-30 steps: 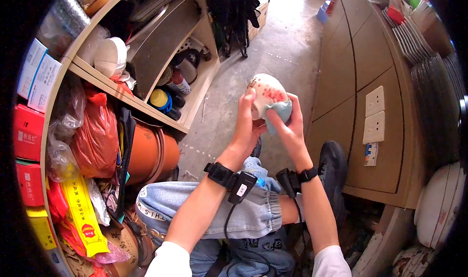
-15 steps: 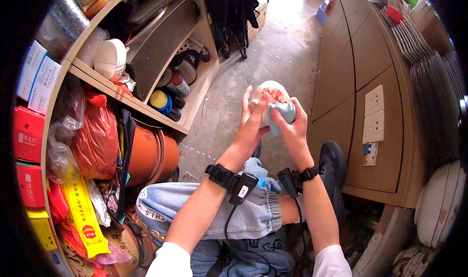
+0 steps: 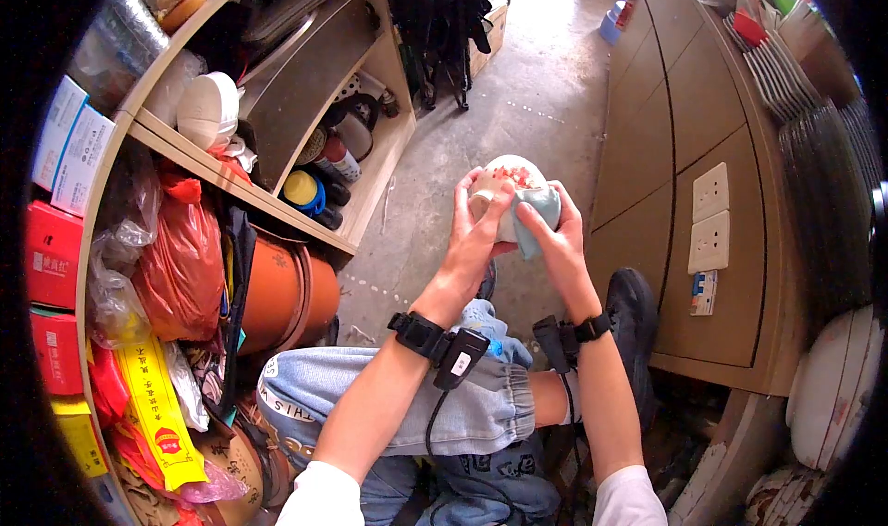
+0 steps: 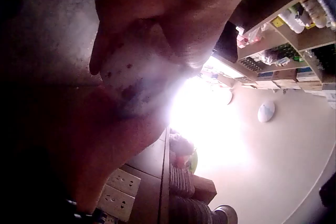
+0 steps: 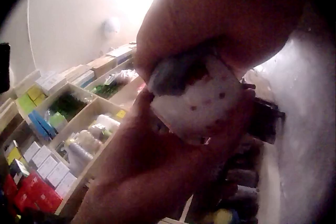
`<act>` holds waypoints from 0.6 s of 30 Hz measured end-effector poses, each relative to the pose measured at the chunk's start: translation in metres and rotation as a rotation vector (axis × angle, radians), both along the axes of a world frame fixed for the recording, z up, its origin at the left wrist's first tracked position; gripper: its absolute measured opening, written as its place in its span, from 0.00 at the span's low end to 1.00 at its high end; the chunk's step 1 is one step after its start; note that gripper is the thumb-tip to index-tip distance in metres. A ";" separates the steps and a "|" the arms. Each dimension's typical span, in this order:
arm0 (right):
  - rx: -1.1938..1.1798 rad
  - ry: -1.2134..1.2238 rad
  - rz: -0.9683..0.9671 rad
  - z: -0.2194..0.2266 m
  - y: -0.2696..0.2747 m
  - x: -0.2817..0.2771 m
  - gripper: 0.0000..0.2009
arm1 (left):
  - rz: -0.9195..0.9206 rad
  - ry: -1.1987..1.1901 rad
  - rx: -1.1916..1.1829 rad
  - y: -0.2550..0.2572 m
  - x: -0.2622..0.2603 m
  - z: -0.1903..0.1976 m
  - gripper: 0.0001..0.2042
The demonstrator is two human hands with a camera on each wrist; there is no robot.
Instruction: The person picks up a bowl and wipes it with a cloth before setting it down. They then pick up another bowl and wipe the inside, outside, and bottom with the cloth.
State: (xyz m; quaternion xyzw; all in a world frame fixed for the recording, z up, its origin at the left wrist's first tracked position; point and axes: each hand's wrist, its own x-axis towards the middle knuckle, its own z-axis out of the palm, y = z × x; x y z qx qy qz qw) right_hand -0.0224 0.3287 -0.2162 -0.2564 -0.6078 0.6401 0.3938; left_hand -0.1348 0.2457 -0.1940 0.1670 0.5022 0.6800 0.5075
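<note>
A white rounded ceramic piece with a red floral pattern (image 3: 507, 173) is held in front of the person, above the floor. The left hand (image 3: 474, 228) grips its left side, thumb across the near face. On the other side the right hand (image 3: 561, 239) pinches a pale blue-green cloth (image 3: 538, 206) against the piece, thumb on the cloth. In the left wrist view the patterned surface (image 4: 136, 77) appears dim between both hands. The right wrist view has the ceramic (image 5: 199, 103) with the darker cloth (image 5: 176, 77) over part of it.
Wooden shelves (image 3: 250, 191) with bags, boxes and pots stand on the left. A brown cabinet (image 3: 684, 156) with sockets (image 3: 710, 219) stands on the right, stacked dishes (image 3: 775, 73) on top. The person's knee and a black shoe (image 3: 631, 327) are below the hands.
The ceramic piece has turned and moved slightly down and right. The left hand has shifted its hold, with its thumb now over the near face. The right hand keeps hold of the cloth.
</note>
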 end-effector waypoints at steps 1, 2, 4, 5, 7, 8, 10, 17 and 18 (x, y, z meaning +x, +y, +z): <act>0.023 -0.006 0.003 0.000 0.000 -0.001 0.15 | 0.000 0.000 0.000 0.000 0.000 -0.002 0.40; 0.023 -0.006 0.003 0.001 -0.001 -0.001 0.15 | 0.033 -0.016 0.001 0.001 0.000 -0.004 0.39; 0.029 -0.068 0.051 0.003 -0.001 -0.003 0.20 | 0.065 -0.031 0.003 0.002 0.000 -0.004 0.39; 0.030 -0.068 0.050 0.002 -0.001 -0.003 0.20 | 0.086 -0.045 -0.021 0.002 0.000 -0.004 0.38; 0.058 -0.091 0.121 0.000 0.000 -0.004 0.23 | 0.106 -0.059 -0.045 0.002 -0.004 -0.007 0.37; 0.058 -0.091 0.120 0.001 -0.002 -0.005 0.23 | 0.118 -0.058 -0.026 0.004 -0.007 -0.016 0.38; 0.074 -0.103 0.153 0.001 -0.005 -0.006 0.24 | 0.129 -0.055 -0.008 0.006 -0.013 -0.023 0.39; 0.263 -0.201 0.161 -0.007 -0.011 -0.009 0.22 | 0.160 -0.320 0.063 0.006 -0.009 -0.025 0.30; 0.263 -0.201 0.159 -0.007 -0.012 -0.009 0.22 | 0.136 -0.340 0.067 0.004 -0.009 -0.024 0.31</act>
